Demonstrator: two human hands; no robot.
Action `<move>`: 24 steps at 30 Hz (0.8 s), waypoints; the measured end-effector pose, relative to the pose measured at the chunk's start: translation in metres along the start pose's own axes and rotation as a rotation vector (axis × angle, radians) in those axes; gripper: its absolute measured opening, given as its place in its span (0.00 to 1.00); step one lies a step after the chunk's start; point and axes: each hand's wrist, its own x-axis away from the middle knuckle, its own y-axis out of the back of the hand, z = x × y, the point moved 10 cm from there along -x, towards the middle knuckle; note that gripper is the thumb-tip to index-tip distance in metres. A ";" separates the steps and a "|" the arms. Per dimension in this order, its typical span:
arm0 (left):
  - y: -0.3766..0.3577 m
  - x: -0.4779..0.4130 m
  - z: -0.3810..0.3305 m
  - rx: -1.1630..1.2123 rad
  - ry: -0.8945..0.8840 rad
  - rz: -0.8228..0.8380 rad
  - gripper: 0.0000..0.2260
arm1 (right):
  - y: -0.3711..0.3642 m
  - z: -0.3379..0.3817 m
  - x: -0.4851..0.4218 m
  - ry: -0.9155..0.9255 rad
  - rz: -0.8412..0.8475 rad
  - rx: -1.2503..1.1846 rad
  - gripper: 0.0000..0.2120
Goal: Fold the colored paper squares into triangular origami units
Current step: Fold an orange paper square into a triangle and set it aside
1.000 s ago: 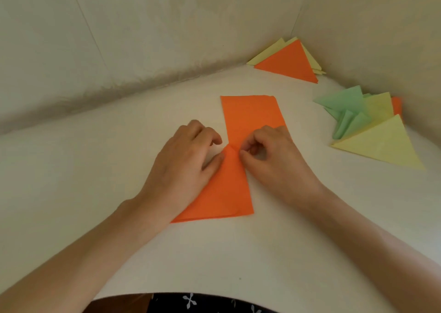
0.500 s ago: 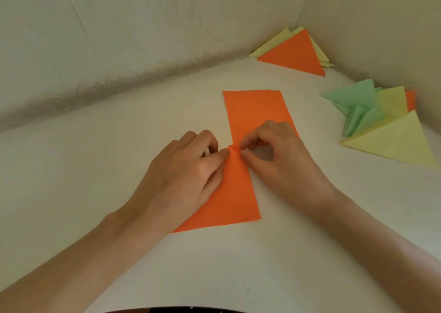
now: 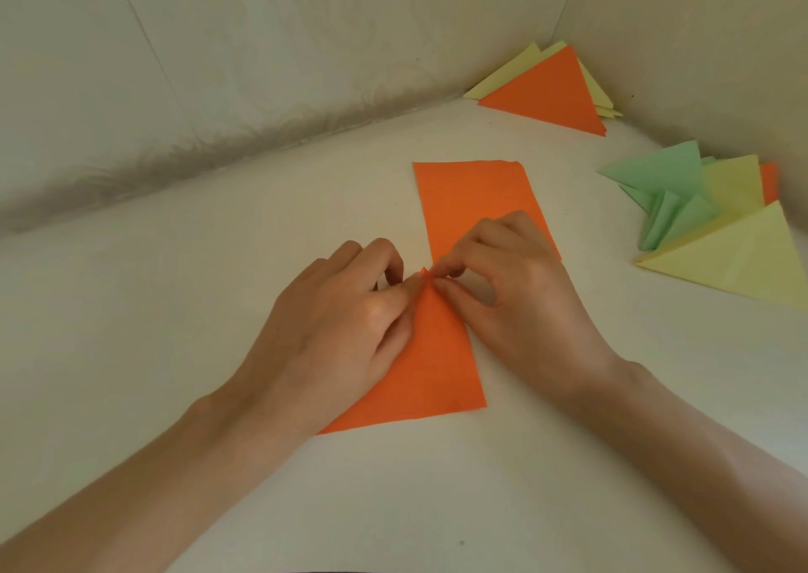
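Paper [image 3: 474, 205] — an orange strip — lies flat on the counter [image 3: 218, 310], central, so creases can be pressed against it. Left hand [image 3: 341, 323] and right hand [image 3: 524, 297] each pinch its raised midpoint, likely to set the fold's apex, the left also weighing down the folded lower corner. Finished triangles [image 3: 743, 266] sit well apart — out of the way.

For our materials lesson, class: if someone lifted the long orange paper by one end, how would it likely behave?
Probably floppy: the orange paper lies thin and flat on the table, so a lifted end would likely droop. It seems to crease easily, since the left hand and right hand pinch up a small peak at its middle.
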 end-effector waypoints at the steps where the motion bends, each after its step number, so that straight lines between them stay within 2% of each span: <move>1: 0.000 0.000 0.000 0.001 -0.001 -0.001 0.17 | 0.000 0.002 0.001 0.026 -0.001 0.006 0.05; 7: 0.000 0.000 0.001 0.010 0.006 -0.005 0.17 | -0.001 0.006 0.003 0.074 0.011 0.007 0.09; 14: 0.000 0.000 0.000 0.006 0.003 -0.010 0.17 | -0.001 0.002 0.003 0.051 0.017 0.014 0.08; 17: 0.000 0.000 0.001 0.010 0.004 -0.008 0.16 | -0.003 0.002 0.002 0.053 0.028 0.034 0.11; 24: -0.001 0.000 0.002 0.010 0.011 0.004 0.17 | -0.002 -0.004 -0.001 0.052 0.015 0.064 0.12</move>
